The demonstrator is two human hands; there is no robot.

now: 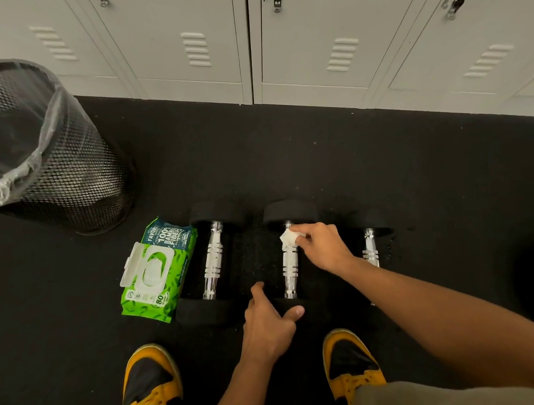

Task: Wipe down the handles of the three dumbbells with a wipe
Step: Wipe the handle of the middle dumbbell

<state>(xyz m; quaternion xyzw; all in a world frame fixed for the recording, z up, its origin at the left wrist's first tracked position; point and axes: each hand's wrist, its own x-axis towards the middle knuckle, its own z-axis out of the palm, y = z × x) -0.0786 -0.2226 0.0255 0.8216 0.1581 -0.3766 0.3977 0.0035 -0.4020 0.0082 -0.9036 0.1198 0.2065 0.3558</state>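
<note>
Three black dumbbells with chrome handles lie side by side on the dark floor: the left dumbbell [213, 261], the middle dumbbell [291, 269] and the right dumbbell [371, 249], which my right forearm partly hides. My right hand [322, 246] pinches a small white wipe [287, 237] against the far end of the middle handle. My left hand [270, 318] grips the near black head of the middle dumbbell, thumb and fingers around it.
A green pack of wipes [158, 273] with its lid flipped open lies left of the dumbbells. A black mesh waste bin [59, 157] with a clear liner stands at far left. Grey lockers [251, 42] line the back. My yellow-black shoes [151, 385] are at the bottom.
</note>
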